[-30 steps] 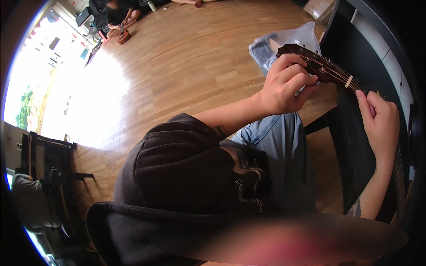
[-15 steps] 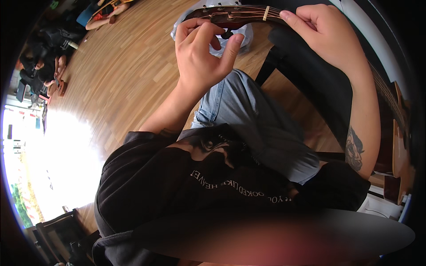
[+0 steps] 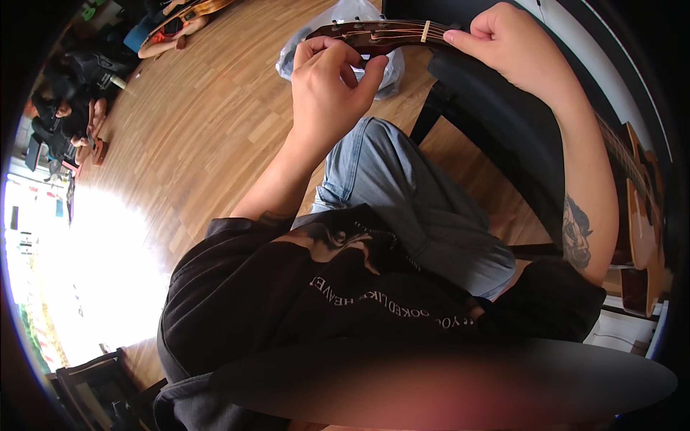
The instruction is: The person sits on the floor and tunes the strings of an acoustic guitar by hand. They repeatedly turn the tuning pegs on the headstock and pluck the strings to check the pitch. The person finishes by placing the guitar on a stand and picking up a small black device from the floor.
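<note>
Near the upper edge, a dark brown guitar headstock [image 3: 395, 31] with metal posts and a pale nut [image 3: 425, 31] points left. My left hand [image 3: 323, 90] is bent round its near edge, with thumb and fingers closed about a dark tuning peg, mostly covered by the fingers. Beyond the nut, my right hand [image 3: 499, 43] is closed, its thumb tip on the guitar strings [image 3: 440, 34] and its other fingers curled. How many strings it pinches cannot be made out. The rest of this guitar is out of sight.
A clear plastic bag [image 3: 392, 75] lies on the wooden floor [image 3: 215, 108] behind the headstock. A black padded seat or bench [image 3: 496, 100] is under my right arm. More guitars [image 3: 640, 215] stand at the right edge. Several people [image 3: 72, 122] sit at the far left.
My left thumb and fingers have shifted about the tuning peg, covering more of it. My right hand has moved slightly left along the strings. The view has shifted a little.
</note>
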Available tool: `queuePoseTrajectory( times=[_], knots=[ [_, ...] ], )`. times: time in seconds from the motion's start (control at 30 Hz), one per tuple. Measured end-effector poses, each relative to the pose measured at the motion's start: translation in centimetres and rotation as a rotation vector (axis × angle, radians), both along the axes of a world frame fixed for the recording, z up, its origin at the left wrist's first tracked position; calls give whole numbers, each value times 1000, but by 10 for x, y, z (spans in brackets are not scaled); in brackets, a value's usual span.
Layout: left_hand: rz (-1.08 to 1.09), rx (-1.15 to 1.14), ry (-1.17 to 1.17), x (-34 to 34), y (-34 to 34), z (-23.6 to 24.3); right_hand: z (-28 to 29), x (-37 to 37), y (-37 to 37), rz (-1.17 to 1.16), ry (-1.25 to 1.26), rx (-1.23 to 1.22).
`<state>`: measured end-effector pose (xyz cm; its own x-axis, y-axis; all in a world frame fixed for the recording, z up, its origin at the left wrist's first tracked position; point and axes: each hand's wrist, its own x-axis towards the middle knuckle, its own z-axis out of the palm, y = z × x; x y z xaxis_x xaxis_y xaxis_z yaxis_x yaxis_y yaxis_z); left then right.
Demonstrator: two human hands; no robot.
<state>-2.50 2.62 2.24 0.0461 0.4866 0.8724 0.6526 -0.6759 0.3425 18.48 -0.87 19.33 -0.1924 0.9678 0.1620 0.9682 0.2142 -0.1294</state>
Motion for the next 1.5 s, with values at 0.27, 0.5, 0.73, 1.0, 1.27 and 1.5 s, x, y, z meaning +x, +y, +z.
queuePoseTrajectory(
  times=[0.27,0.5,0.73,1.0,1.27,1.5],
  knots=[
    [-183,269,418,-17,7,11,1,-1,-7,-27,56,2],
    [16,255,51,-25,-1,6,-37,31,34,316,8,285],
    [53,90,-26,-1,2,-5,-34,28,20,183,51,215],
    [-98,276,320,-25,11,10,-37,21,17,177,65,298],
    [-223,328,332,-37,19,16,-46,21,10,175,-11,430],
    [-191,166,420,-32,7,27,-48,19,6,154,-57,447]
  ],
)
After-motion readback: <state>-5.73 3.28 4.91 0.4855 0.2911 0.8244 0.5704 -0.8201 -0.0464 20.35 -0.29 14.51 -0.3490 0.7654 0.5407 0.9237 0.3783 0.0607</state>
